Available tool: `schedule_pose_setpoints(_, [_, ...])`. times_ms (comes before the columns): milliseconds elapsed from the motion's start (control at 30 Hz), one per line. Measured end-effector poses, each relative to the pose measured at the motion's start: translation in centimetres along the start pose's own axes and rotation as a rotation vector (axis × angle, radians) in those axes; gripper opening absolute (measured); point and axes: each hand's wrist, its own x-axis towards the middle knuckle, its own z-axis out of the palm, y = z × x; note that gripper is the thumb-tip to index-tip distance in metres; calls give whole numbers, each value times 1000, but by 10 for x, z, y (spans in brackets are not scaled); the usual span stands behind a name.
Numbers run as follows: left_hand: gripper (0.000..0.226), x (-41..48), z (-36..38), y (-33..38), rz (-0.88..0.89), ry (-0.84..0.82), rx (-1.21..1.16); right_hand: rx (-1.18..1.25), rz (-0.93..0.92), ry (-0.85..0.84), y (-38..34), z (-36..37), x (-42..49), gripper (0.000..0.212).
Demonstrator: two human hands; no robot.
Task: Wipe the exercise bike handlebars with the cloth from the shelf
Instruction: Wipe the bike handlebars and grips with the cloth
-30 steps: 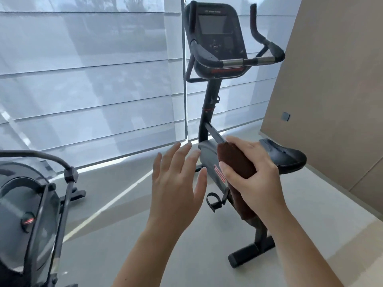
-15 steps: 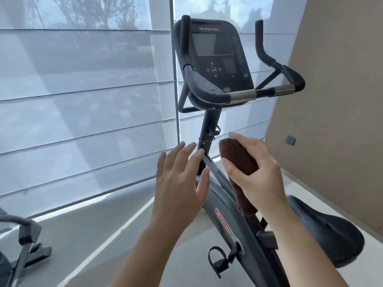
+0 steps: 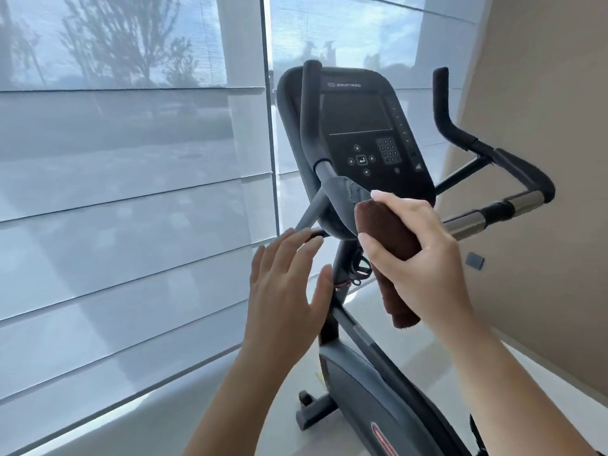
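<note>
Fingers of my right hand (image 3: 424, 258) wrap the rolled brown terry cloth (image 3: 388, 238), its top end just beside the black padded handlebars (image 3: 342, 195) (bar slanting up-left); my left hand (image 3: 286, 284) hovers spread and empty, lower-left.

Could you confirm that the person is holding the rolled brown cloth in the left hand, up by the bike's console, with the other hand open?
Not quite: the head view shows the right hand holding the cloth by the console; the left hand is open.
</note>
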Motion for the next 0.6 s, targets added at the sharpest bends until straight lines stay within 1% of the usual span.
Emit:
schedule_pose_setpoints(67, [36, 0, 0, -4, -11, 30, -82, -16, -9, -16, -3, 1, 2, 43])
schedule_pose_setpoints(167, [32, 10, 3, -8, -83, 70, -232, 0, -6, -34, -2, -2, 14, 42])
schedule_pose_setpoints(233, [31, 31, 10, -32, -112, 74, -351, 16, 42, -16, 3, 15, 36, 40])
schedule_pose_setpoints(300, [26, 59, 22, -56, -135, 72, -456, 61, 77, 18, 9, 34, 63, 38])
schedule_pose_setpoints(367, [26, 81, 34, -69, -168, 75, -539, 41, 88, 24, 17, 47, 88, 38])
schedule_pose_setpoints(500, [28, 124, 57, -87, -265, 60, -764, -87, 20, -9, 38, 73, 132, 44])
schedule_pose_setpoints(600, [34, 151, 70, -97, -267, 81, -891, -133, -34, -21, 56, 94, 162, 47])
